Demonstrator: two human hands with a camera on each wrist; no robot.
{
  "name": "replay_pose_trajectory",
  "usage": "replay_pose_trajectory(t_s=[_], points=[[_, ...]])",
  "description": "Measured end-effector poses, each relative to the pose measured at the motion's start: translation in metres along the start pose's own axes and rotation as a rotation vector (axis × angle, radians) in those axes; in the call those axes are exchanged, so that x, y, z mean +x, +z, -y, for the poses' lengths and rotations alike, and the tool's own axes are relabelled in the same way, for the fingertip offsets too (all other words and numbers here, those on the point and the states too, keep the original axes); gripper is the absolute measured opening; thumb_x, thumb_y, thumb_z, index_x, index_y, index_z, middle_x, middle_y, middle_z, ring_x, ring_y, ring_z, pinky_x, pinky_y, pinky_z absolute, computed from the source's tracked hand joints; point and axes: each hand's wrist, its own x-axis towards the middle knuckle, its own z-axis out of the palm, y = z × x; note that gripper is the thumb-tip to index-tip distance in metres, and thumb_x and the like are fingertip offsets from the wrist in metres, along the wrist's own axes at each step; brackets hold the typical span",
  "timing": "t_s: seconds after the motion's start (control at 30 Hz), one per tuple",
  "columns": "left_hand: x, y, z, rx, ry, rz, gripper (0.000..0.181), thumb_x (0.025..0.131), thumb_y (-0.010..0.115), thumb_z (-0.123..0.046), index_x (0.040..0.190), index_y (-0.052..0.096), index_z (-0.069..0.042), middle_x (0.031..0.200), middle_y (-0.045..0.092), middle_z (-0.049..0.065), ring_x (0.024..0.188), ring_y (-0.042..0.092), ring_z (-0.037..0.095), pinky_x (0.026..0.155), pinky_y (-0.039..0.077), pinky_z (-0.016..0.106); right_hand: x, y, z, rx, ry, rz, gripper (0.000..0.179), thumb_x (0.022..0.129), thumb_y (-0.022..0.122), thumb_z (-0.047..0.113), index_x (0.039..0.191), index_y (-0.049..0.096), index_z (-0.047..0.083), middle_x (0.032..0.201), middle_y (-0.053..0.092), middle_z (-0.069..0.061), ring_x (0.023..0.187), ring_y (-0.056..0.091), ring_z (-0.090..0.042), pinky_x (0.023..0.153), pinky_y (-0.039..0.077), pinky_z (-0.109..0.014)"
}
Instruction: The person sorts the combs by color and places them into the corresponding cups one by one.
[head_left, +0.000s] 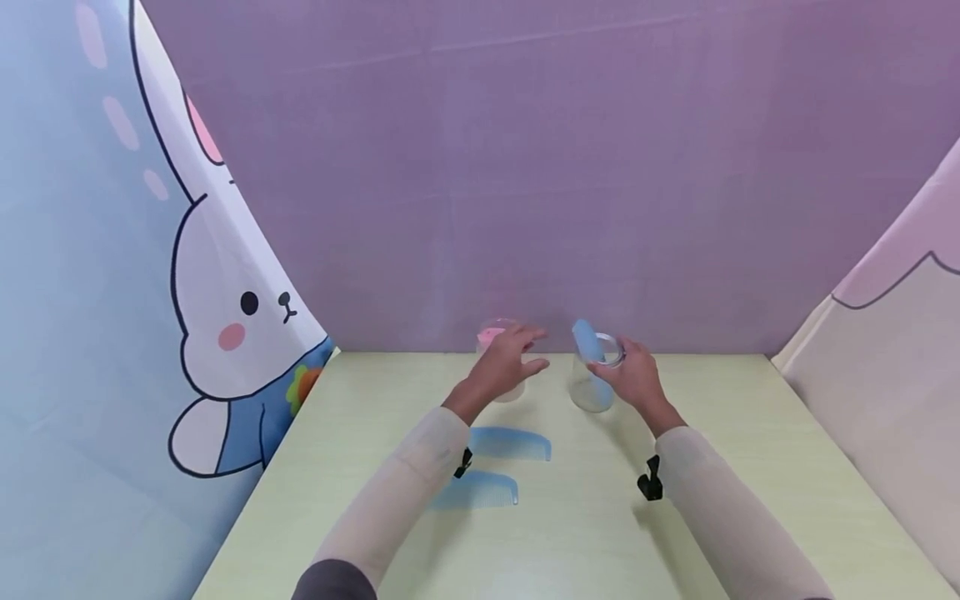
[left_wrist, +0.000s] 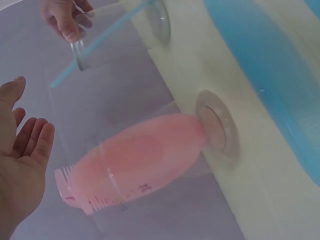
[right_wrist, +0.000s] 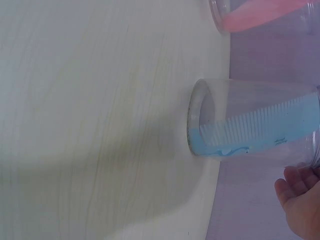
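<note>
My right hand (head_left: 632,377) grips the rim of a clear jar (head_left: 591,402), thumb and fingers on its upper edge. A blue comb (head_left: 587,340) leans inside that jar, one end sticking out above the rim; its teeth show through the wall in the right wrist view. Left of it stands a second clear jar (left_wrist: 230,132) with a pink comb (left_wrist: 142,155) upright inside. My left hand (head_left: 501,362) holds nothing, its fingers loosely extended; in the head view it overlaps the pink comb's jar, and in the left wrist view a gap shows between them.
Two blue combs lie flat on the pale table, one farther back (head_left: 513,443) and one nearer (head_left: 480,492), partly covered by the left forearm. A purple cloth wall (head_left: 480,183) rises behind the jars. Printed cloth (head_left: 247,350) hangs along the left side.
</note>
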Motion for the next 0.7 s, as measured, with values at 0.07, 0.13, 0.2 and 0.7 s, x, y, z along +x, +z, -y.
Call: replay_pose_trajectory(t_s=[0.07,0.13,0.2,0.7], points=[[-0.004,0.0,0.004,0.0,0.01,0.015,0.055,0.094,0.075,-0.027,0.144,0.057,-0.013,0.137,0.062,0.006,0.112,0.067,0.021,0.095,0.058,0.031,0.0,0.0,0.001,0.007,-0.003,-0.002,0.081,0.088,0.077,0.038,0.145,0.044,-0.01,0.134,0.058,-0.032,0.121,0.057,-0.048,0.1,0.05,-0.061],[-0.008,0.0,0.009,0.004,0.014,0.034,0.055,0.093,0.076,-0.026,0.144,0.058,-0.013,0.135,0.064,0.006,0.111,0.067,0.021,0.095,0.058,0.031,-0.001,0.0,0.001,0.015,-0.004,-0.003,0.081,0.088,0.077,0.037,0.145,0.044,-0.011,0.134,0.058,-0.033,0.122,0.057,-0.048,0.1,0.05,-0.062],[-0.012,0.001,0.013,0.012,0.005,0.062,0.055,0.093,0.077,-0.026,0.143,0.058,-0.013,0.133,0.065,0.006,0.112,0.067,0.021,0.095,0.059,0.031,-0.001,0.0,0.001,0.015,0.004,0.003,0.082,0.089,0.077,0.038,0.146,0.044,-0.01,0.136,0.057,-0.032,0.123,0.056,-0.048,0.101,0.049,-0.062],[-0.036,0.009,0.048,0.097,-0.013,0.158,0.043,0.092,0.077,-0.025,0.132,0.067,-0.012,0.133,0.066,0.006,0.119,0.064,0.024,0.103,0.055,0.037,-0.002,0.0,0.002,0.0,0.038,0.025,0.087,0.09,0.076,0.042,0.15,0.039,-0.009,0.141,0.052,-0.033,0.127,0.052,-0.048,0.103,0.048,-0.063]])
